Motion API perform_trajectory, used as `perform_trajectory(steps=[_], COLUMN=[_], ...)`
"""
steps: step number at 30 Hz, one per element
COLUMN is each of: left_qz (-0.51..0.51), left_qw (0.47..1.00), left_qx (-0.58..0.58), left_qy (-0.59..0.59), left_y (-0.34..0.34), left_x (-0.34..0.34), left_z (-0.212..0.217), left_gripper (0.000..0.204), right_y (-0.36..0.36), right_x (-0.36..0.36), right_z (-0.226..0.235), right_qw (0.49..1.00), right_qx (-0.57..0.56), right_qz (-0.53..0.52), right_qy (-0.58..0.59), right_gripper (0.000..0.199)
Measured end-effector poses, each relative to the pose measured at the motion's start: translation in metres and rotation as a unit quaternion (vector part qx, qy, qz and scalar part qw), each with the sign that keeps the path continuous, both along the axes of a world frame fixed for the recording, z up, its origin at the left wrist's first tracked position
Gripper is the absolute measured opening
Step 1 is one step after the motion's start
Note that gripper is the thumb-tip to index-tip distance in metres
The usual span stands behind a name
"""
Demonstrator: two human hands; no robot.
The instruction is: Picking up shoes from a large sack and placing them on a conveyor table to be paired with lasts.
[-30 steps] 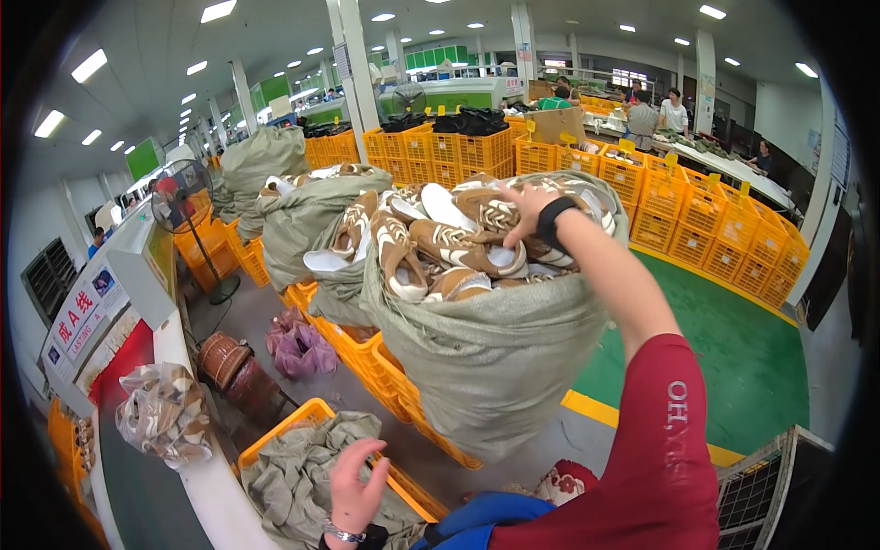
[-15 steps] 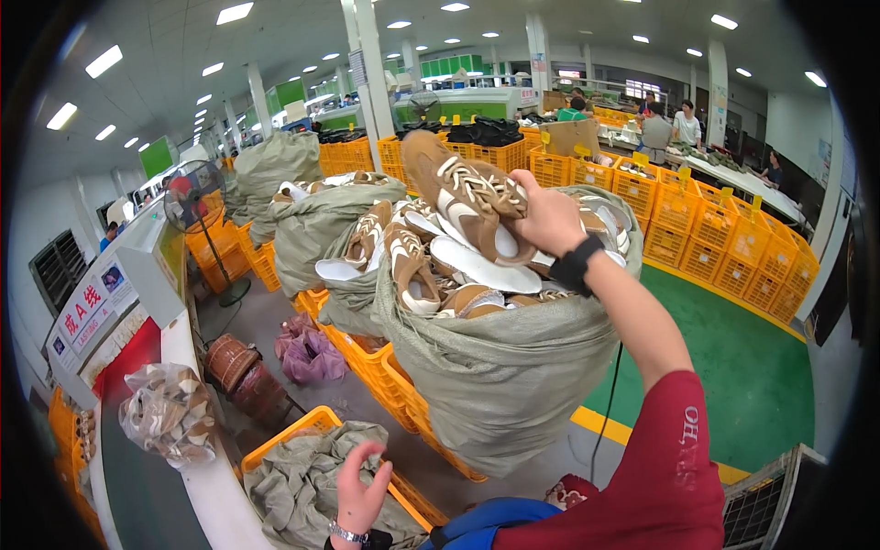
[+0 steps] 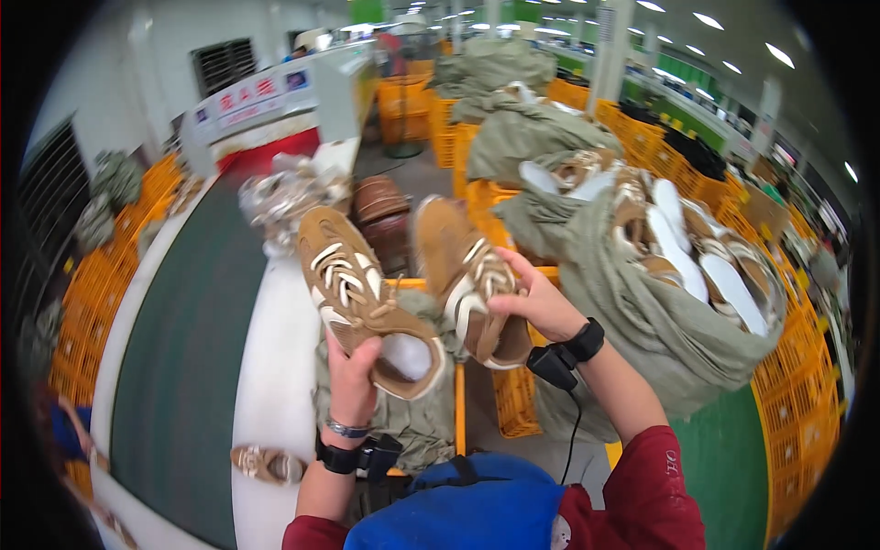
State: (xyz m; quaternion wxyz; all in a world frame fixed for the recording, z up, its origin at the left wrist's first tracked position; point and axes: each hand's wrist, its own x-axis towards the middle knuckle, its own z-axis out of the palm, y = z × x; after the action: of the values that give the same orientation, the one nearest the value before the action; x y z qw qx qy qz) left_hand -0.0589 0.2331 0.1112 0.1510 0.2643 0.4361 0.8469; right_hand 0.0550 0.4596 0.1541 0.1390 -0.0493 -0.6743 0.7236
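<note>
My left hand (image 3: 352, 378) is closed on the heel end of a brown sneaker (image 3: 341, 266) with cream stripes and laces; white shows inside its opening. Beside it, my right hand (image 3: 546, 301) grips a second brown sneaker (image 3: 449, 240) of the same look, thumb across its laced side. Both shoes are held up side by side, toes pointing away from me. To the right, a grey-green woven sack (image 3: 632, 302) stands open, full of similar sneakers and white insoles.
A green conveyor belt (image 3: 188, 357) with a white edge (image 3: 266, 394) runs along the left. On that edge lie a single sneaker (image 3: 268, 465) and a clear plastic bag (image 3: 286, 197) of shoes. Orange crates (image 3: 796, 403) line the right. Another person's arm (image 3: 78, 422) shows at far left.
My view has turned left toward the conveyor. The right hand has brought its sneaker away from the sack. My left hand, empty before, now holds a sneaker.
</note>
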Motion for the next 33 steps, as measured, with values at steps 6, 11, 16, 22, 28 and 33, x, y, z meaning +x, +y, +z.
perform_trajectory(steps=[6,11,16,22,28,33], left_qz=[0.113,0.175,0.283,0.380,0.421,0.575], left_qw=[0.986,0.965,0.935,0.835,0.837,0.760], left_qx=[-0.105,-0.184,-0.200,-0.395,-0.316,-0.183], left_qy=[-0.056,-0.067,-0.081,0.035,-0.148,-0.243], left_y=[-0.125,-0.169,-0.233,-0.305,-0.384,-0.527], left_x=[-0.021,0.001,0.006,0.038,0.080,0.112], left_z=[-0.045,-0.065,-0.087,-0.127,-0.207,-0.233], left_gripper=[0.082,0.102,0.105,0.116,0.098,0.075], right_y=[-0.064,-0.178,-0.267,-0.380,-0.436,-0.384], right_x=[-0.086,-0.127,-0.148,-0.134,-0.111,-0.120], right_z=[-0.061,-0.088,-0.106,-0.136,-0.182,-0.162], right_qw=[0.948,0.953,0.937,0.900,0.797,0.814], right_qx=[-0.297,-0.160,-0.101,0.010,0.157,0.152], right_qz=[0.110,0.241,0.316,0.432,0.583,0.554], right_qy=[-0.024,-0.093,-0.114,-0.064,0.018,-0.088], right_gripper=[0.053,0.054,0.052,0.059,0.072,0.060])
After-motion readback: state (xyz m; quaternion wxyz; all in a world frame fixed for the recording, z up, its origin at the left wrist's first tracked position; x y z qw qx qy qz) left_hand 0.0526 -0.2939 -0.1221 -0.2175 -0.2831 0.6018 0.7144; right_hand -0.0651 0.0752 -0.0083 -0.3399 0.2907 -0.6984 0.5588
